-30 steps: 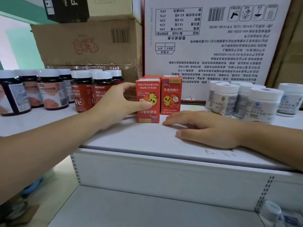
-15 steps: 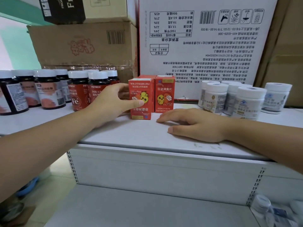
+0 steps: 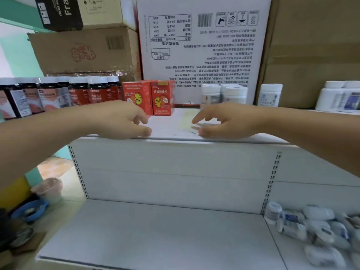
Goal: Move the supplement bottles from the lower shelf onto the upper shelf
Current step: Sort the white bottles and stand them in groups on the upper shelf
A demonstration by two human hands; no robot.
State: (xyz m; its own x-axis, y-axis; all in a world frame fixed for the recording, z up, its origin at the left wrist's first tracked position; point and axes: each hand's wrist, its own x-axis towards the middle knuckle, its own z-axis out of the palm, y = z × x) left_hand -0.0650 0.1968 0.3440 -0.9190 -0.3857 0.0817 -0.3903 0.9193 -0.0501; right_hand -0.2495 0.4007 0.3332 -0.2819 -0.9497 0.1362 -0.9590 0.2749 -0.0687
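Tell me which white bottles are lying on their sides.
The heap of bottles at the right end of the lower shelf lies tumbled sideways; the white bottles on the upper shelf all stand upright.

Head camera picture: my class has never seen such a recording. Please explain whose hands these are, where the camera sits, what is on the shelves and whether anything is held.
No machine here: a person wears one camera on the head, looking forward and down, so both bare arms are theirs. The left hand and right hand are at the front edge of the upper shelf, fingers relaxed, holding nothing. On that shelf stand dark bottles, two red boxes and white bottles. On the lower shelf, at the right, white supplement bottles lie in a heap, not yet moved.
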